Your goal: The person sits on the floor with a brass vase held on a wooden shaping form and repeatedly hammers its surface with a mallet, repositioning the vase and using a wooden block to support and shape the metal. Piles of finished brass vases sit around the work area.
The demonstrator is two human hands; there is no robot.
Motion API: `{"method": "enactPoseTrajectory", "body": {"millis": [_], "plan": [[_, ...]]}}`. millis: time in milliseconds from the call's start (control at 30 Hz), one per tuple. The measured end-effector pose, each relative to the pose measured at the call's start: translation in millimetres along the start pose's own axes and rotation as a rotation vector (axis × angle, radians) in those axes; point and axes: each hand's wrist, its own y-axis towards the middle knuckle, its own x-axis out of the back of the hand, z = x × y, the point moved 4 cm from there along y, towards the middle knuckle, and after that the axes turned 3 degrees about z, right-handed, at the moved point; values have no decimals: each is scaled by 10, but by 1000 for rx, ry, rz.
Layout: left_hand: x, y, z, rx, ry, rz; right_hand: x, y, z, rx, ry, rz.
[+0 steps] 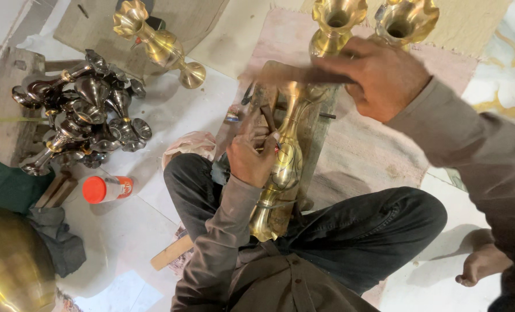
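Note:
A shiny brass vase [285, 167] lies lengthwise on a wooden block [315, 136] in front of my lap. My left hand [250, 155] rests on the vase's belly and pinches a thin chisel-like tool against the metal. My right hand [379, 75] is raised above the vase's neck, gripping a blurred wooden mallet [283, 74] that points left. My legs in dark trousers lie on either side of the block.
A heap of dark, unpolished metal vases [87, 110] lies at the left on the white floor. One brass vase [156, 43] lies beside it, two more [373, 20] stand at the top. A red-capped bottle [107, 189] and a large brass vessel [9, 266] are lower left.

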Motion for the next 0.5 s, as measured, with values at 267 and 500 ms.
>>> {"method": "enactPoseTrajectory", "body": {"millis": [267,500], "plan": [[19,-121,-108,-28,-10,-72,155,-21,214,35,-235,-12],[1,-178,-135,7,6,-95,193,-15,294,58,-395,34]]}}
